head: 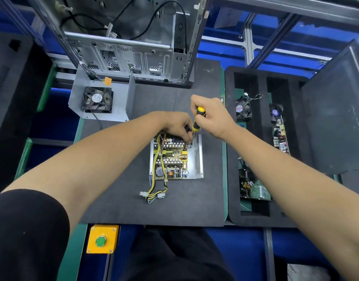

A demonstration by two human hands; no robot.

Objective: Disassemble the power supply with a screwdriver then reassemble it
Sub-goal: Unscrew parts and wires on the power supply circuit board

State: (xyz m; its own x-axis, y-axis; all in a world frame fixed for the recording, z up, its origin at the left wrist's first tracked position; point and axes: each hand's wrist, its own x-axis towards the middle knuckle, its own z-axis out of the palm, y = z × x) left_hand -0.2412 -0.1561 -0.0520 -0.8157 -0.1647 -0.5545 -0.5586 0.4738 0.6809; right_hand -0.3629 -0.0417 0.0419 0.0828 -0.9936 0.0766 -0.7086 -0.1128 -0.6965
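The opened power supply (175, 157) lies on the dark mat, its circuit board bare inside a metal tray, with yellow and black cables (154, 194) trailing toward me. My right hand (212, 116) grips a yellow and black screwdriver (196, 122), its tip set down at the board's far right corner. My left hand (178, 126) rests on the far end of the board, fingertips pinching something small beside the screwdriver tip; what they hold is hidden. The removed cover with a fan (97, 99) sits at the back left.
An empty computer case (132, 47) stands at the back of the mat (113, 199). A black foam tray (231, 179) on the right holds fans, a circuit board and a hard drive. A yellow box with a green button (101, 240) sits at the near edge.
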